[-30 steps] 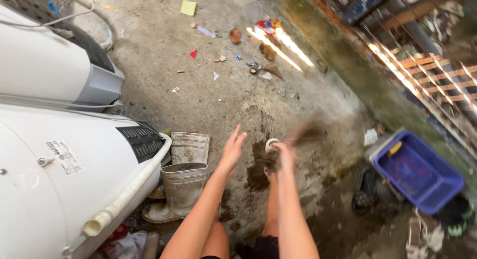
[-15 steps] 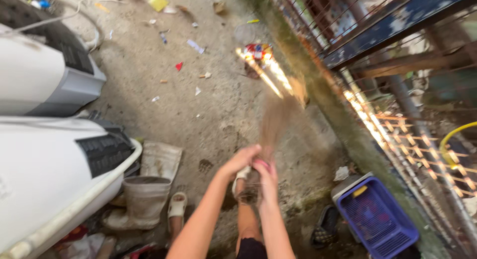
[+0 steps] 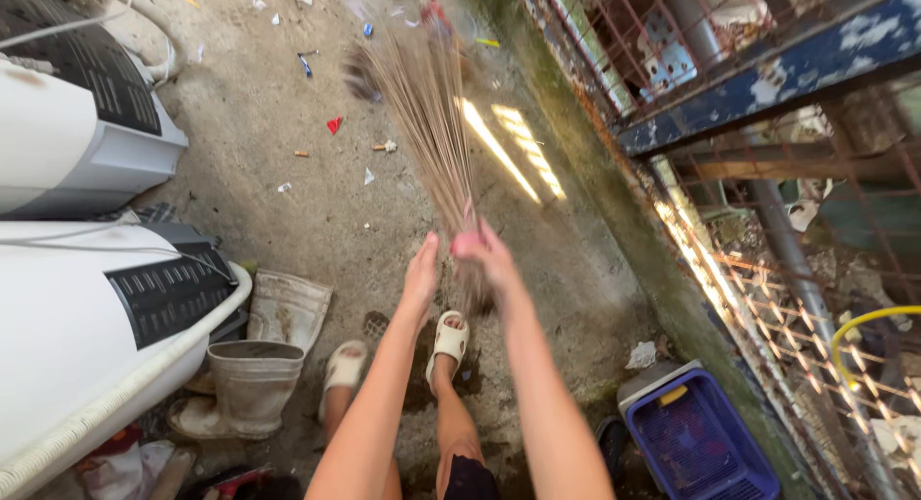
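Note:
A bundle broom of thin brown sticks [image 3: 422, 107] points away from me over the concrete floor [image 3: 288, 193]. My right hand [image 3: 484, 253] is shut on its bound base, near a pink tie. My left hand [image 3: 420, 274] lies flat against the bundle's lower end beside the right hand, fingers extended. The sticks fan out towards scattered litter at the top of the view. Below the hands are my two feet in pale sandals [image 3: 448, 339].
Two large white appliances [image 3: 67, 308] lie on their sides at left. A pair of dirty rubber boots [image 3: 251, 375] stands by them. A blue plastic crate [image 3: 700, 442] sits at lower right. A rusty metal fence [image 3: 767, 174] and a mossy kerb run along the right.
The broom has swung up and forward from a blur by my feet to pointing far ahead. My left hand has come against the bundle. The view has tilted towards the fence.

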